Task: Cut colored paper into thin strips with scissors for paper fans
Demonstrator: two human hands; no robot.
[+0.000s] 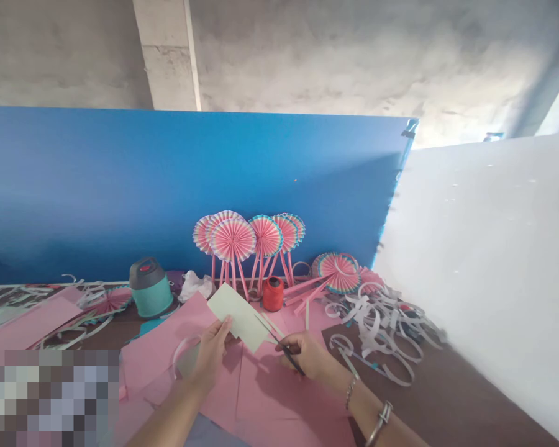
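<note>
In the head view, my left hand (215, 340) pinches the lower left edge of a pale green sheet of paper (240, 315), which is tilted above the table. My right hand (304, 352) is closed around the handles of dark scissors (286, 351). The blades lie at the sheet's right side, where a narrow strip (272, 324) runs along the edge. Below both hands spread several pink paper sheets (270, 388). Just beyond the green sheet stands a red thread spool (273, 294). Part of the scissor handles is hidden by my fingers.
Pink pleated paper fans (233, 239) on sticks lean against the blue partition (279, 167). More fans (338, 273) lie at the right, beside a heap of curled white paper strips (377, 323). A teal container with a grey lid (151, 290) stands left. A white panel (489, 267) bounds the right.
</note>
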